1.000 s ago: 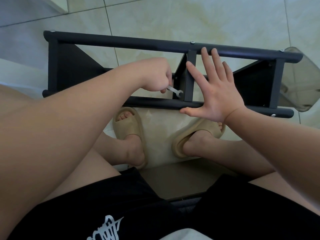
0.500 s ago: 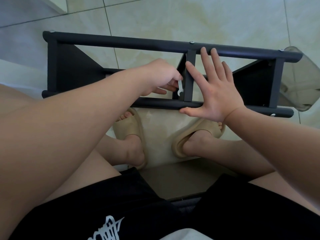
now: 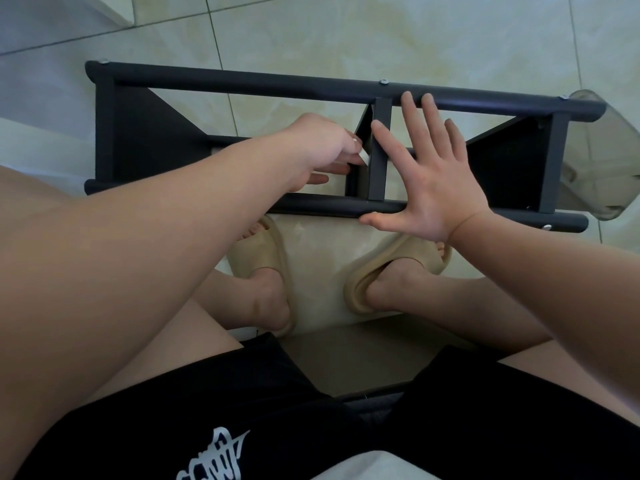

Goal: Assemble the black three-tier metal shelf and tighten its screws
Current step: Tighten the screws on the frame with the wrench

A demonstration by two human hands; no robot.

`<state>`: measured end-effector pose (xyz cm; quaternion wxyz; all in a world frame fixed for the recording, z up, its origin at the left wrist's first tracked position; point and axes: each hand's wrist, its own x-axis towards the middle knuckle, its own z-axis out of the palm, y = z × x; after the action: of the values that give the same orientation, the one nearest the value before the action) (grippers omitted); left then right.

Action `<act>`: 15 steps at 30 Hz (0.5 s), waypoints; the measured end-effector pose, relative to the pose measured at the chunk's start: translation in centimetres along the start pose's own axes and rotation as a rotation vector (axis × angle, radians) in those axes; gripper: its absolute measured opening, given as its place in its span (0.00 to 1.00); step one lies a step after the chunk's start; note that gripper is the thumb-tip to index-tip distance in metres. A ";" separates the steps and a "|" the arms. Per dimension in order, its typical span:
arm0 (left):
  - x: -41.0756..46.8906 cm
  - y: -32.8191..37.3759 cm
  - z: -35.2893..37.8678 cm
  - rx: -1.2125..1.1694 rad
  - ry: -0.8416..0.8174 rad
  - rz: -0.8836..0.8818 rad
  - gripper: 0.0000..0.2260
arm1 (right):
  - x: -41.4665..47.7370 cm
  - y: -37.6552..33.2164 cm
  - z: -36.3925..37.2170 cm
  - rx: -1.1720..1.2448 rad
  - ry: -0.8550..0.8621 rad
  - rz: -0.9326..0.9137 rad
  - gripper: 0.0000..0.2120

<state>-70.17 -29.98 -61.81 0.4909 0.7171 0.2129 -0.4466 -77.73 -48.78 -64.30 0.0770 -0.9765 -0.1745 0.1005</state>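
The black three-tier metal shelf (image 3: 242, 84) lies on its side on the tiled floor in front of me, its round posts running left to right. My left hand (image 3: 320, 145) reaches between the posts and pinches a small silver wrench (image 3: 363, 157) against the inner face of the middle tier's bracket. The wrench's head is hidden behind the bracket. My right hand (image 3: 429, 174) is spread flat, fingers straight, pressing on the middle tier just right of the bracket, its thumb lying on the near post. Silver screw heads (image 3: 383, 82) show on the far post.
My feet in beige slippers (image 3: 263, 258) stand just under the near post. A clear plastic piece (image 3: 609, 157) sits at the shelf's right end. A white edge (image 3: 117, 8) is at the far left. Pale floor tiles lie beyond the shelf.
My left hand has swung the wrench from pointing down-right to standing upright against the bracket, and its fingers have shifted to a pinch. My right hand has stayed flat in place.
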 end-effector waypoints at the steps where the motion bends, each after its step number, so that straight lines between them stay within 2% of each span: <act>1: 0.0 0.0 0.0 -0.005 -0.007 -0.009 0.05 | 0.0 0.0 0.0 0.001 -0.004 0.002 0.54; 9: 0.2 -0.1 -0.2 -0.027 -0.063 -0.054 0.06 | 0.0 -0.1 -0.2 0.007 -0.017 0.004 0.54; 15: 0.1 0.0 -0.4 0.061 -0.091 -0.062 0.07 | 0.0 0.0 -0.1 0.005 -0.013 0.001 0.54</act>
<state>-69.98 -29.67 -61.81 0.4639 0.7038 0.1988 -0.4999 -77.70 -48.76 -64.21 0.0785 -0.9757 -0.1741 0.1072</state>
